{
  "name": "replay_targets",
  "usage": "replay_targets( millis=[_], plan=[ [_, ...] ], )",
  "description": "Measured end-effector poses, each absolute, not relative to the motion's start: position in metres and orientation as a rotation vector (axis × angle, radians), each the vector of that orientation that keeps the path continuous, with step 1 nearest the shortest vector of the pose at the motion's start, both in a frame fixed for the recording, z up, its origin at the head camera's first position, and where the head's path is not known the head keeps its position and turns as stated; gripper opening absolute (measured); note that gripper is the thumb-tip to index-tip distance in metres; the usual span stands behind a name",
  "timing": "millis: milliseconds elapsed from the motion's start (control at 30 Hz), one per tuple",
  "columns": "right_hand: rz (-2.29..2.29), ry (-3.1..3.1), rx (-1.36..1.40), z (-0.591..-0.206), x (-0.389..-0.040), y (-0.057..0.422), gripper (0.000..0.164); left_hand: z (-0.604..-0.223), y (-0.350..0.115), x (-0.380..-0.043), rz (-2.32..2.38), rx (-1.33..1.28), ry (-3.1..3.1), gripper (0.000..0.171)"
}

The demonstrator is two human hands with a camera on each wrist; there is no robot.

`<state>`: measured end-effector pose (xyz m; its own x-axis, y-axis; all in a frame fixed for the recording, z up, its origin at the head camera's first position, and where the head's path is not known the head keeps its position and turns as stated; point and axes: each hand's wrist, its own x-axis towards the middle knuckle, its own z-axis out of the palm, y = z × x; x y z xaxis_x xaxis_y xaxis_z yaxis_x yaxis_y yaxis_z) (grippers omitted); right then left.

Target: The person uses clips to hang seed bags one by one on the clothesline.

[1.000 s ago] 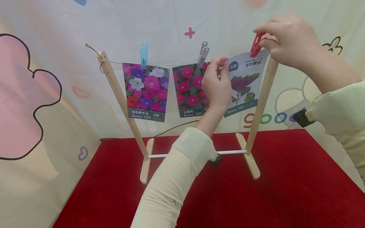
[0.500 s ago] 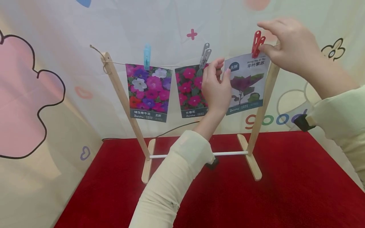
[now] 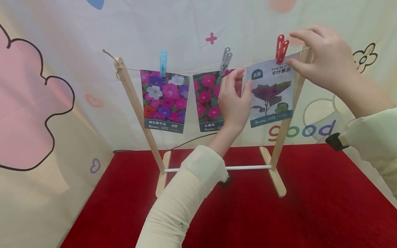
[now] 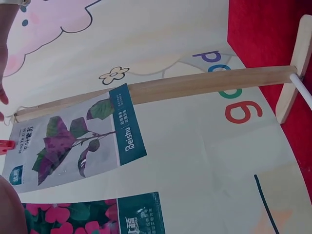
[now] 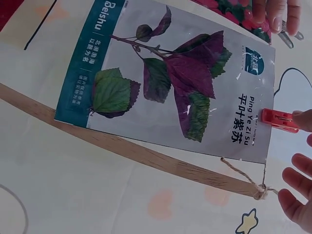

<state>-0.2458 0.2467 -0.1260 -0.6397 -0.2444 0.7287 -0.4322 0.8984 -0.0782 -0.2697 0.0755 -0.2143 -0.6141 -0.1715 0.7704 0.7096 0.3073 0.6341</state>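
A seed packet with purple-green leaves [image 3: 271,98] hangs from the string [image 3: 131,69], held by a red clothespin [image 3: 282,50] at its top edge. My right hand [image 3: 328,60] is just right of that clothespin, thumb and fingers spread apart. In the right wrist view the thumb lies close to the tail of the clothespin [image 5: 280,120]. My left hand [image 3: 233,101], fingers loosely bent, is at the packet's left edge and grips nothing. It partly covers a packet with deep pink flowers [image 3: 206,103], which hangs under a grey clothespin [image 3: 226,62].
A packet with mixed petunias [image 3: 167,100] hangs at left under a light blue clothespin [image 3: 163,63]. Two wooden posts [image 3: 133,94] carry the string, joined low down by a white rod [image 3: 248,167]. The stand rests on a red cloth [image 3: 242,213] before a printed curtain [image 3: 186,27].
My right hand has let go of the red clothespin and moved off to the right. The clothespin stays on the packet. My left hand has drawn slightly away from the packet's edge.
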Motion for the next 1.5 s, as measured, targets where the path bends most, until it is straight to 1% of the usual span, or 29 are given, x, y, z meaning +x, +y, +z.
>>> replay_targets(
  millis=[200, 500, 1000, 1500],
  plan=[
    [0.326, -2.277, 0.454, -0.134, -0.243, 0.250, 0.051, -0.222, 0.066, -0.271, -1.420, -0.526, -1.750, 0.028],
    [0.375, -2.258, 0.394, -0.155, -0.246, 0.260, 0.049, -0.237, 0.055, -0.268, -1.368, -0.563, -1.797, 0.028],
    [0.446, -2.097, 0.505, -0.179, -0.244, 0.260, 0.038, -0.257, 0.035, -0.266, -1.255, -0.613, -1.810, 0.027],
    [0.464, -2.084, 0.554, -0.202, -0.237, 0.253, 0.036, -0.275, 0.016, -0.263, -1.219, -0.598, -1.839, 0.027]
  ],
)
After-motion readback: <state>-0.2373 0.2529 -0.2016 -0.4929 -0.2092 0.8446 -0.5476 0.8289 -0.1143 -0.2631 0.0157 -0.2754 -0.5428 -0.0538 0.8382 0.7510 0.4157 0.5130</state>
